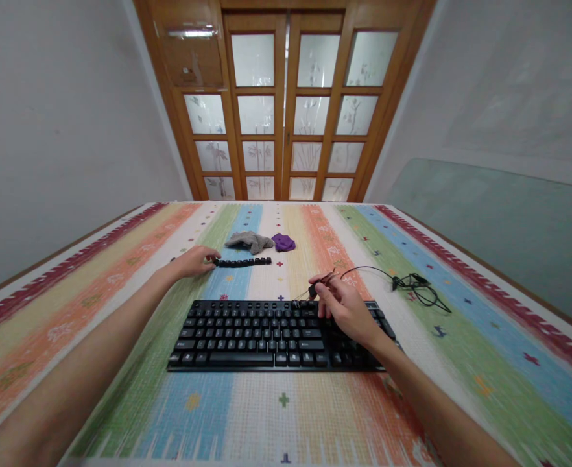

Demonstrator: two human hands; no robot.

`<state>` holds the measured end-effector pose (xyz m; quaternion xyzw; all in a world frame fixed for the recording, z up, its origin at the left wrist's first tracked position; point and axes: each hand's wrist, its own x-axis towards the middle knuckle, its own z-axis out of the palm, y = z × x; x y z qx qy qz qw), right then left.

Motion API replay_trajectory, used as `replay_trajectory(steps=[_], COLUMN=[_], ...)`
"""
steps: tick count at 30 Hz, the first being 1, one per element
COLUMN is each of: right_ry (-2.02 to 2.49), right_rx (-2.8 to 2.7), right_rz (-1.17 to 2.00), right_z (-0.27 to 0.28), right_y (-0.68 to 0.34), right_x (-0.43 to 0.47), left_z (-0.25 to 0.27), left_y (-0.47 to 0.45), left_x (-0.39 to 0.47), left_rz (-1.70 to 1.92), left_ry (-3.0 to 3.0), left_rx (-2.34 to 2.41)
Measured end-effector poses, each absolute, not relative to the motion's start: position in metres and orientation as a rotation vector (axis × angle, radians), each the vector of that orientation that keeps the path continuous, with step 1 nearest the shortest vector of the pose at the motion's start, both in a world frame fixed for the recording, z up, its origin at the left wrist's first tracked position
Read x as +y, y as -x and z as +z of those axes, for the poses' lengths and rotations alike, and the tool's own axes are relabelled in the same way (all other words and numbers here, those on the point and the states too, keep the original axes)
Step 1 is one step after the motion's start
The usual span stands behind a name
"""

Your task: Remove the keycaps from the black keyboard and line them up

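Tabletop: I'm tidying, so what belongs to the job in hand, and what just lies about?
Belongs: black keyboard; row of keycaps; apparent wire keycap puller in right hand; cable, apparently the keyboard's.

Lying about, seemingly: grey cloth; purple cloth.

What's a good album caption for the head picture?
Left hand at a row of black square keycaps, right hand holding a black piece above a black rectangular keyboard.

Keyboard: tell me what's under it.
The striped tablecloth shows in front of the keyboard and beyond its back edge. What lies directly beneath is covered, so I can't see it.
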<state>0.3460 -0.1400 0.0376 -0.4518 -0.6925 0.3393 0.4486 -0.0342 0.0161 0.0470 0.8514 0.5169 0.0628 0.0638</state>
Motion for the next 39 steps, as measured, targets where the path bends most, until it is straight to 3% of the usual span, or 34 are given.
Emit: replay_trajectory(steps=[39], right_ry=[1.125], right_rx=[-1.724], right_rz=[0.842], right_z=[0.037], right_y=[-0.347], right_x=[-0.14], left_z=[0.041], left_y=[0.059], left_x=[0.012], left_rz=[0.341], left_ry=[-2.291], left_rx=[1.736])
